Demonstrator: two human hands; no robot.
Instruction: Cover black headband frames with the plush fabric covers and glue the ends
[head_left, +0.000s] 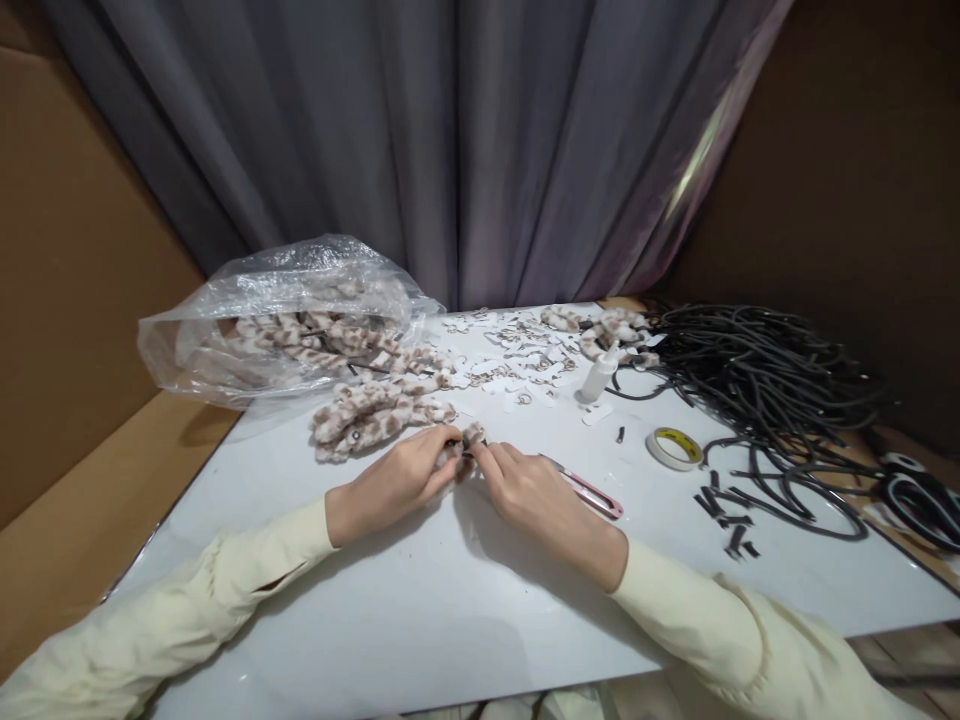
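Note:
Near the middle of the white table, my left hand is closed on one end of a spotted furry strip. My right hand meets it from the other side, its fingers pinched on the strip's other part. A small dark piece shows between the two hands; its shape is too small to tell. Just behind my left hand lie furry spotted strips in a bundle. A pink cutter rests beside my right hand.
A clear plastic bag with more furry strips is at the back left. Small metal pieces are scattered behind my hands. To the right are a white bottle, a tape roll, short black pieces and black cords.

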